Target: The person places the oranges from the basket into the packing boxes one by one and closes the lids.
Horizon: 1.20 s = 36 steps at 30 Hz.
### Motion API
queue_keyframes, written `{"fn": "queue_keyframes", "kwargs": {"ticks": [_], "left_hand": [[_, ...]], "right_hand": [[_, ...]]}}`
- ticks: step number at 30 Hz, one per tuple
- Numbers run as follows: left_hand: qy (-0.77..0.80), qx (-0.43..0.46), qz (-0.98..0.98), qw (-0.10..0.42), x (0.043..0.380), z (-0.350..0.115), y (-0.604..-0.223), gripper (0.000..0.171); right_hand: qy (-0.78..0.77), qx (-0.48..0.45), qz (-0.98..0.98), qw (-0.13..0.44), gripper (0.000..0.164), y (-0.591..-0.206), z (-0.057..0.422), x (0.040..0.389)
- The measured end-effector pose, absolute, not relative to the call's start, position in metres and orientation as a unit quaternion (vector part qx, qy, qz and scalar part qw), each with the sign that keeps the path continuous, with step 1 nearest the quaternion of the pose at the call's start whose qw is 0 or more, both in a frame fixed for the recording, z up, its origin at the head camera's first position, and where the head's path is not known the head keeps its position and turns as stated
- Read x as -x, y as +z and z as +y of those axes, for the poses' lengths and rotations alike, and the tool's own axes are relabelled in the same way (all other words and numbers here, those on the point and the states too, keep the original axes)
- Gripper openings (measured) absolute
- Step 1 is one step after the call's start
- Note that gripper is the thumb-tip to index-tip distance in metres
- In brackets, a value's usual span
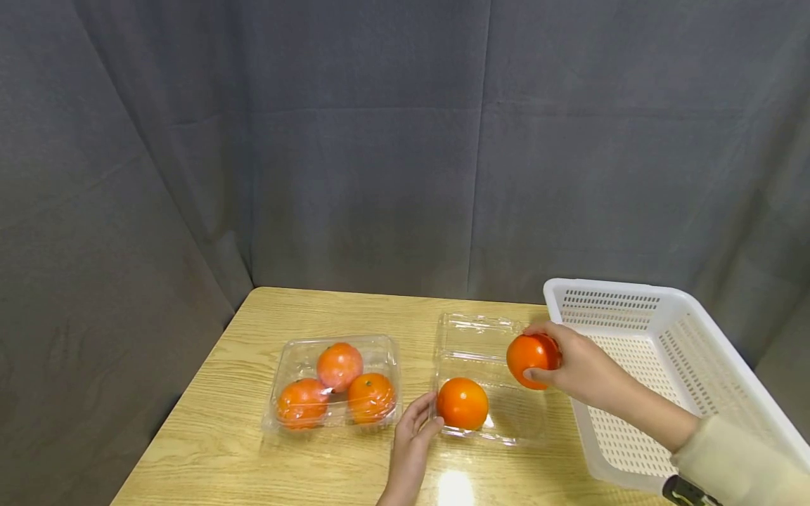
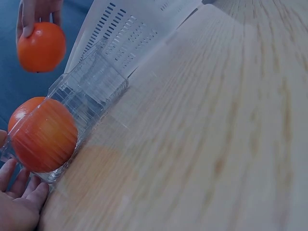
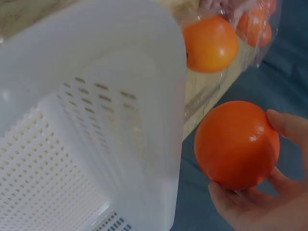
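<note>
My right hand [image 1: 569, 362] grips an orange [image 1: 531, 360] between thumb and fingers, holding it up over the right part of an opened clear plastic clamshell box [image 1: 515, 414]. The right wrist view shows this orange [image 3: 237, 144] beside the basket wall. Another orange [image 1: 463, 403] sits in the box's near left corner. Close against that corner is my left hand [image 1: 414, 439], its fingers loosely bent along the box's left side. In the left wrist view, the left fingertips [image 2: 33, 190] are just below the box edge, beside the orange [image 2: 45, 134] inside.
A closed clear box [image 1: 291, 358] with three oranges stands left on the wooden table [image 1: 209, 436]. To the right is a white perforated plastic basket [image 1: 623, 344], its left wall close to the opened box. A grey curtain [image 1: 380, 176] hangs behind the table.
</note>
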<state>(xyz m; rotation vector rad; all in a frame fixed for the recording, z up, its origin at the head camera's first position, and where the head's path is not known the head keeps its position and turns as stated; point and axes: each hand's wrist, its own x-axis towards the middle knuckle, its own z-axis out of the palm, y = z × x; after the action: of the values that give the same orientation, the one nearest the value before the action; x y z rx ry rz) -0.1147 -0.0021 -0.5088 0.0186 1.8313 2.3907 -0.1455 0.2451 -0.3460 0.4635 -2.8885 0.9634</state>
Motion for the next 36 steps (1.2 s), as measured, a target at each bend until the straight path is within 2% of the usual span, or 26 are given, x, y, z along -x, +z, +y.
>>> {"fn": "queue_keyframes", "kwargs": {"ticks": [7,12,24,36], "left_hand": [[0.793,-0.026,0.604,0.073,0.114,-0.003,-0.508,0.056],[0.796,-0.027,0.600,0.074,0.115,-0.003,-0.509,0.057],[0.800,-0.015,0.597,0.064,0.115,-0.003,-0.509,0.055],[0.800,-0.011,0.598,0.057,0.116,-0.002,-0.510,0.055]], "right_hand": [[0.291,-0.172,-0.941,-0.031,0.050,-0.356,0.232,0.141],[0.253,-0.179,-0.949,-0.053,0.050,-0.364,0.224,0.139],[0.180,-0.234,-0.953,-0.066,0.050,-0.387,0.214,0.141],[0.127,-0.228,-0.962,-0.078,0.052,-0.396,0.204,0.145]]}}
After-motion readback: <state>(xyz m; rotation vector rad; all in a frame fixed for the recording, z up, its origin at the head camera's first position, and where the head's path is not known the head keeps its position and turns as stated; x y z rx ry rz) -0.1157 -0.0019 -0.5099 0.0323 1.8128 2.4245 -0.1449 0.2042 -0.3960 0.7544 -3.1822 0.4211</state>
